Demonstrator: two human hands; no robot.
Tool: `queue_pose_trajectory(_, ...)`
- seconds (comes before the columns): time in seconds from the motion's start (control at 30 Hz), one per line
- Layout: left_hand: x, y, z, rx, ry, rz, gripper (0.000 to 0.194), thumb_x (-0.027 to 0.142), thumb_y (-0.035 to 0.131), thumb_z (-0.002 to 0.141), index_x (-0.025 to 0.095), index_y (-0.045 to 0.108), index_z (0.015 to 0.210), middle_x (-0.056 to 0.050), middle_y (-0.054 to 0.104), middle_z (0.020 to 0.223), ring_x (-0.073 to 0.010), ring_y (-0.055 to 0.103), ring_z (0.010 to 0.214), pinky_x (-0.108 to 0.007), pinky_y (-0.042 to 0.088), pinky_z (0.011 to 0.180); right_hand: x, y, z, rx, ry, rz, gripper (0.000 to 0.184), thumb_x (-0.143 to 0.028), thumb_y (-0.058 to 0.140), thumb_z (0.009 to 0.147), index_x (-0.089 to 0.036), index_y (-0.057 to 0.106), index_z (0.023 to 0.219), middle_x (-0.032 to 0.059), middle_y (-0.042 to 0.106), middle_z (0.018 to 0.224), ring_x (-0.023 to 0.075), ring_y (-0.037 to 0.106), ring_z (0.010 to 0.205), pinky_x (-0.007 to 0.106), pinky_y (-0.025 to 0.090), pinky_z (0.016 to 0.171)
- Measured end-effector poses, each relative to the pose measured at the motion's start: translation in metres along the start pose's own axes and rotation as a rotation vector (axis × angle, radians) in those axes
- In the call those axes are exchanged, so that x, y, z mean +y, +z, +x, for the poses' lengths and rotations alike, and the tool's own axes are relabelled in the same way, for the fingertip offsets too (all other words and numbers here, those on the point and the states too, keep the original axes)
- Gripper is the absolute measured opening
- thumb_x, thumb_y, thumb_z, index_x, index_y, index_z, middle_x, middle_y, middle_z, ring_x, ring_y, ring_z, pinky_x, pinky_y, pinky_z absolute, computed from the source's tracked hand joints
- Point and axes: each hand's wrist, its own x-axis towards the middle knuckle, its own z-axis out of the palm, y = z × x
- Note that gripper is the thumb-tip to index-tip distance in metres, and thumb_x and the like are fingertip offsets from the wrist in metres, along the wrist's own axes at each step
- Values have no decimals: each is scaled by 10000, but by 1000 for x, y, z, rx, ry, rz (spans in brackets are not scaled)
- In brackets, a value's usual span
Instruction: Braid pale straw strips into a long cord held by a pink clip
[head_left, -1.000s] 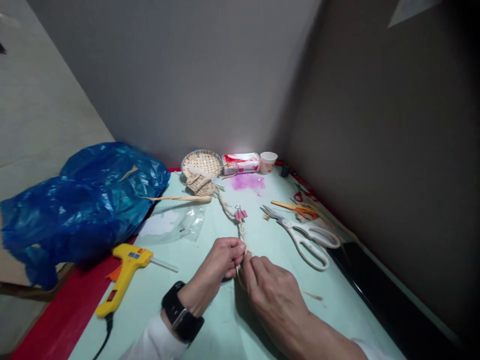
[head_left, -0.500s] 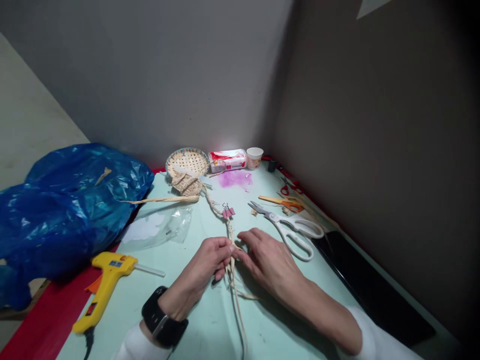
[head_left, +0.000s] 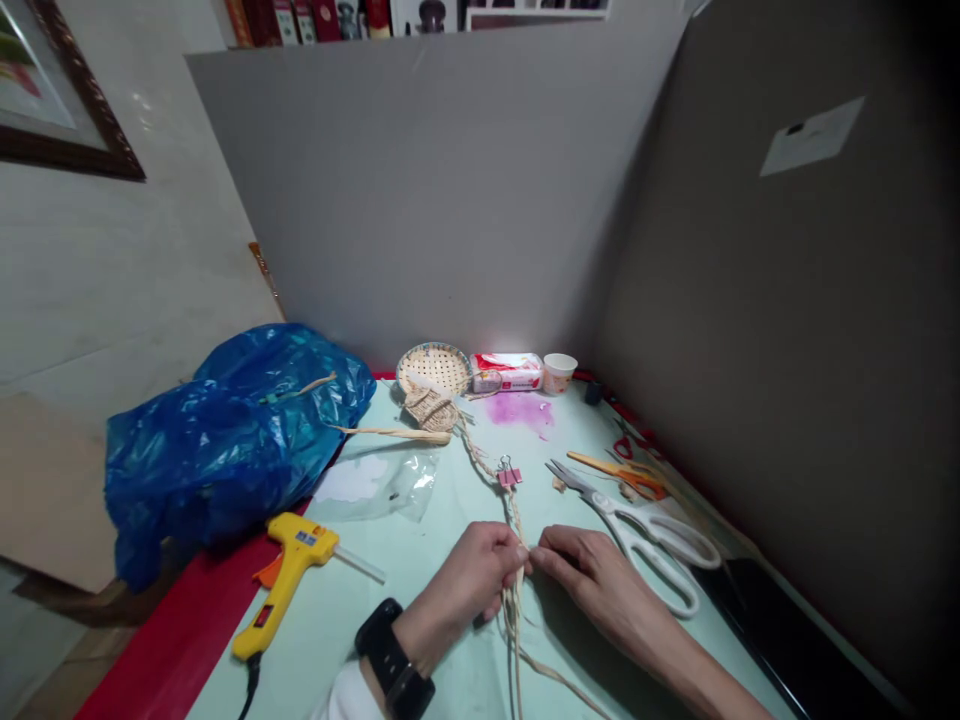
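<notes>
A pale straw-like braid (head_left: 514, 512) runs down the table toward me, with a pink binder clip (head_left: 509, 477) gripping it above my hands. My left hand (head_left: 484, 565), wearing a black watch, pinches the braid just below the plaited part. Close on its right, my right hand (head_left: 592, 572) has thumb and fingertips drawn together at a strand beside the braid. The exact hold there is partly hidden by the fingers. Loose strands (head_left: 517, 640) hang below my hands toward the near edge. At its far end the braid reaches a woven straw piece (head_left: 430, 408).
White-handled scissors (head_left: 637, 530) and orange scissors (head_left: 637, 478) lie right of my hands, near a black flat object (head_left: 780, 630). A yellow glue gun (head_left: 289, 580) and blue plastic bag (head_left: 240, 430) are left. Behind stand a round basket (head_left: 435, 366), tissue pack (head_left: 507, 373) and paper cup (head_left: 559, 373).
The camera view has tilted up and turned left, so everything sits lower and further right. My right fingers have come together in a pinch; my left hand stays on the braid.
</notes>
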Motion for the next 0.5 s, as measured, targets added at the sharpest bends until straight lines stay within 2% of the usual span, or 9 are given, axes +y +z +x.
queue_pose_trajectory(0.17, 2, 8, 4, 170, 81, 165, 157, 205, 556, 659, 204, 506, 510, 36, 425, 472, -128, 405, 470, -253, 271, 471, 7, 8, 6, -10, 55, 130, 259, -312, 444, 813, -193, 388, 590, -41, 340, 563, 124, 339, 565, 263, 243, 538)
queue_pose_trajectory(0.3, 4, 12, 3, 264, 110, 265, 195, 148, 529, 622, 211, 475, 446, 6, 468, 487, -177, 470, 575, -285, 297, 557, 10, 8, 7, -28, 77, 93, 267, -318, 459, 785, -195, 366, 567, -37, 339, 541, 121, 328, 548, 259, 229, 519)
queue_pose_trajectory(0.4, 6, 11, 0, 276, 101, 304, 184, 138, 509, 625, 209, 520, 455, -14, 504, 495, -193, 483, 566, -306, 299, 571, 4, -12, 13, -113, 33, -69, 296, -366, 486, 812, -187, 458, 578, -22, 406, 534, 133, 360, 534, 259, 242, 503)
queue_pose_trajectory(0.43, 6, 10, -1, 276, 101, 312, 179, 134, 507, 624, 207, 539, 464, -26, 527, 508, -201, 494, 575, -312, 302, 576, -2, -22, 18, -104, 11, -146, 300, -384, 492, 824, -184, 502, 600, -13, 443, 542, 140, 383, 533, 260, 256, 504)
queue_pose_trajectory(0.5, 6, 9, -2, 276, 111, 321, 158, 119, 511, 611, 200, 579, 493, -60, 592, 565, -224, 527, 620, -324, 314, 593, -21, -38, 35, 20, -52, -296, 315, -410, 468, 867, -177, 570, 682, 17, 541, 606, 156, 455, 555, 266, 318, 542)
